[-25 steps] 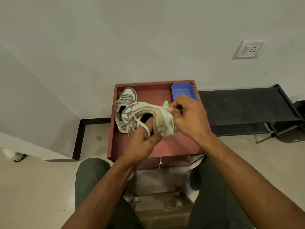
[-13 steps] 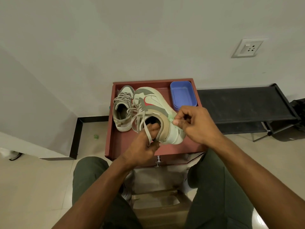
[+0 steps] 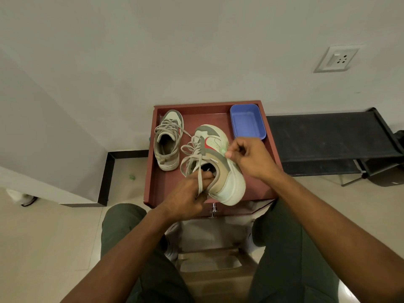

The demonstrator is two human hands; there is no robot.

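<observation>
the sneaker [image 3: 218, 141] you hold shows matt suede panels, smooth leather-like parts and woven cloth laces [image 3: 199, 171]. the red tray [image 3: 166, 184] looks smoothly painted, the blue tub [image 3: 248, 121] smooth plastic, the floor tiles [image 3: 54, 237] glossy. the green bit [image 3: 223, 151] is too small to tell.

Over the red counter [image 3: 162, 186] the left grip [image 3: 187, 194] holds a pale sneaker [image 3: 227, 178] tilted, heel toward the person, with fingers curled into its opening and a loose lace draped across them. The right grip [image 3: 251, 158] pinches a small green scrap [image 3: 223, 150] against the sneaker's side. A second sneaker [image 3: 168, 141] stands on the counter just beside it to the left, a blue tray [image 3: 248, 121] sits in the far right corner, and a black rack [image 3: 328, 141] adjoins the counter on the right, below a wall socket [image 3: 336, 59].
</observation>
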